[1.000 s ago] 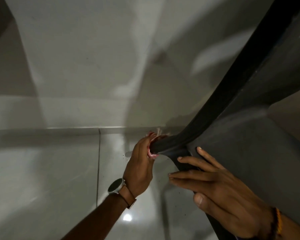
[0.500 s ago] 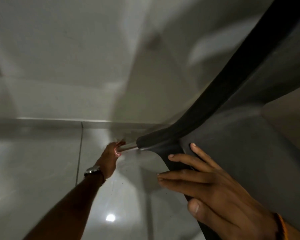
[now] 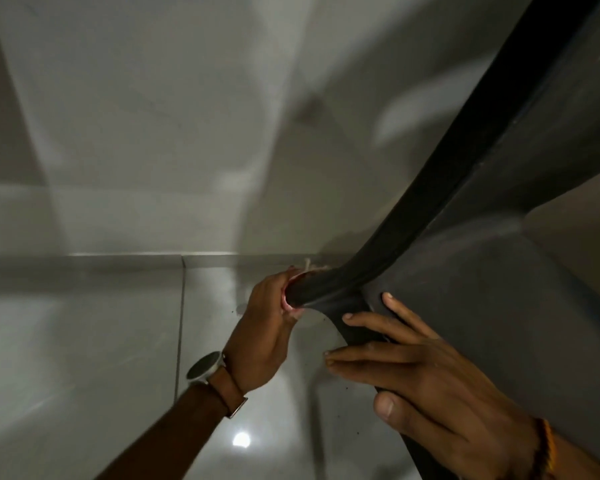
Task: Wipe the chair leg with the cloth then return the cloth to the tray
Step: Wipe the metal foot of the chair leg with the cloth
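A dark grey chair (image 3: 482, 306) fills the right side, tipped toward me. Its leg (image 3: 329, 289) comes out toward the left, over the floor. My left hand (image 3: 264, 327) is wrapped around the leg near where it meets the seat, and a pinkish cloth (image 3: 290, 306) peeks out between the fingers and the leg. A few pale threads of the cloth stick up behind the hand. My right hand (image 3: 430, 386) lies flat with spread fingers on the chair's underside just below the leg. No tray is in view.
Glossy pale floor tiles (image 3: 84, 358) lie below, with a grout line (image 3: 180, 323) and a lamp reflection (image 3: 241, 439). A light wall (image 3: 153, 116) rises behind the skirting. Small dark specks dot the floor under the leg.
Half a second ago my left hand was far out along the leg on its thin metal part. It has slid back up to the thick dark end by the seat. The right hand stayed put.
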Demonstrator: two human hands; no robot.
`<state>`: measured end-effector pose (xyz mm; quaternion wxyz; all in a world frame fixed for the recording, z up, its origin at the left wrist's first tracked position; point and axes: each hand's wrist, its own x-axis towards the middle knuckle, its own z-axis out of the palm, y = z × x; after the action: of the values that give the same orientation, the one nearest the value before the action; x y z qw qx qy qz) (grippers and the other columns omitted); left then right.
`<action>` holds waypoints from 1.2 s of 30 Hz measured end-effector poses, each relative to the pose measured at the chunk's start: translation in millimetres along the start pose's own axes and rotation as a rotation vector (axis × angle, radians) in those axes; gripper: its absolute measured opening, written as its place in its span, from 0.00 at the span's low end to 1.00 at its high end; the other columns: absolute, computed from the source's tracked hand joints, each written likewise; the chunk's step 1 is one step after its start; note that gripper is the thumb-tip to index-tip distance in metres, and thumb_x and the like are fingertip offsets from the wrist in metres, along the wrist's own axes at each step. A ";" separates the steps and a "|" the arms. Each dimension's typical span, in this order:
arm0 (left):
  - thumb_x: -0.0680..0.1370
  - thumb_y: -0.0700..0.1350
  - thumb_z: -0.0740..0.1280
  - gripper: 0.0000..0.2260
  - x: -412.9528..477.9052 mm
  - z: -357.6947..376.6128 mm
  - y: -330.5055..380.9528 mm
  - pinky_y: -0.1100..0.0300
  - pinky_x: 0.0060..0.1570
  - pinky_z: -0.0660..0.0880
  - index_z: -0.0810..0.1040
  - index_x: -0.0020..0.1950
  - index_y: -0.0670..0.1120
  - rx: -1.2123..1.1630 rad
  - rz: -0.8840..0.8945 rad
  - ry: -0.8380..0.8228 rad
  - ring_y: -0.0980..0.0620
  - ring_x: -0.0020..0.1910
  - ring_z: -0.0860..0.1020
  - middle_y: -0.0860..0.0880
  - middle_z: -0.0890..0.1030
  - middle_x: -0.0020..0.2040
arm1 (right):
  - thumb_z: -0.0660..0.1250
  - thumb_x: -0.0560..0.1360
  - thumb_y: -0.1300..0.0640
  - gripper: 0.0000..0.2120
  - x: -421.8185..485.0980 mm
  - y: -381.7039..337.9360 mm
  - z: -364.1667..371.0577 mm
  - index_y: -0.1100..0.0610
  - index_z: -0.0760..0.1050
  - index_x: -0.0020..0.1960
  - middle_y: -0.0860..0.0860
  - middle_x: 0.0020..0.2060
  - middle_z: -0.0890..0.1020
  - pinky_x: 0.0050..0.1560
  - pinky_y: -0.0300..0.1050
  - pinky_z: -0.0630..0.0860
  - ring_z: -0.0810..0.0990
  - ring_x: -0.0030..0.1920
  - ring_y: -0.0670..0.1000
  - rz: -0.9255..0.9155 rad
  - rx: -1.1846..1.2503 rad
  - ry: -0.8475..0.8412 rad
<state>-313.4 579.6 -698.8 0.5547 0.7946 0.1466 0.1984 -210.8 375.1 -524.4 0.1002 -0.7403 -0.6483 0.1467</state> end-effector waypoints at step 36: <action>0.83 0.44 0.68 0.16 10.7 13.6 -50.8 0.62 0.64 0.77 0.73 0.70 0.44 0.054 -0.103 0.045 0.50 0.62 0.80 0.45 0.80 0.63 | 0.54 0.85 0.48 0.24 1.6 -6.1 -0.7 0.50 0.81 0.72 0.41 0.70 0.83 0.86 0.60 0.47 0.62 0.84 0.46 0.037 0.040 -0.045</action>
<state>-298.1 590.6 -749.1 0.5392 0.7960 0.2051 0.1833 -216.0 377.6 -521.8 0.0978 -0.7464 -0.6337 0.1782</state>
